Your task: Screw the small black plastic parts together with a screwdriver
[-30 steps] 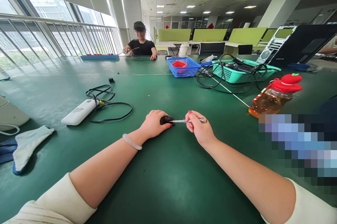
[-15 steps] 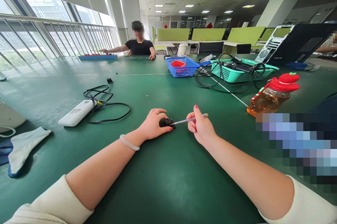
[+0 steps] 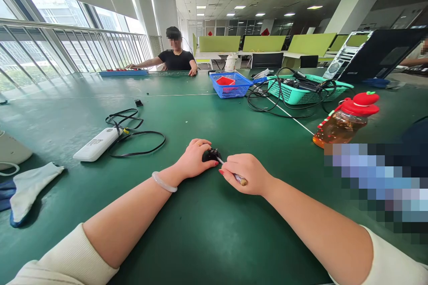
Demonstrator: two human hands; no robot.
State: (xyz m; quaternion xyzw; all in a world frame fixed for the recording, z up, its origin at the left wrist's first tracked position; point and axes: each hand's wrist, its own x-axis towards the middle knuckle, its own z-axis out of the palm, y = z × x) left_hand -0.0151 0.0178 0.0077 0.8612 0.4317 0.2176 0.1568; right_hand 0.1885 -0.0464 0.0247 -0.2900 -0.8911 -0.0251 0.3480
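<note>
On the green table my left hand (image 3: 194, 159) is closed around a small black part (image 3: 211, 155), with the thumb at its near side and the fingers over its far side. Fine details of the part are too small to make out. My right hand (image 3: 249, 172) grips a small screwdriver (image 3: 241, 179) with a clear purplish handle. Its thin metal shaft points left and away from me, the tip at the black part; whether it touches is hard to tell. The handle's end sticks out below my right fingers.
A white power bank (image 3: 97, 144) with a black cable (image 3: 147, 153) lies left. Further left is a blue-and-white glove (image 3: 33, 191). A red-lidded bottle (image 3: 344, 124) stands right. Behind are a blue basket (image 3: 230, 91) and a green basket (image 3: 290, 95) with cables. A person (image 3: 177, 57) sits opposite.
My right hand has turned, swinging the screwdriver's handle end down toward me, and has come closer to the black part. My left hand keeps its place on the part.
</note>
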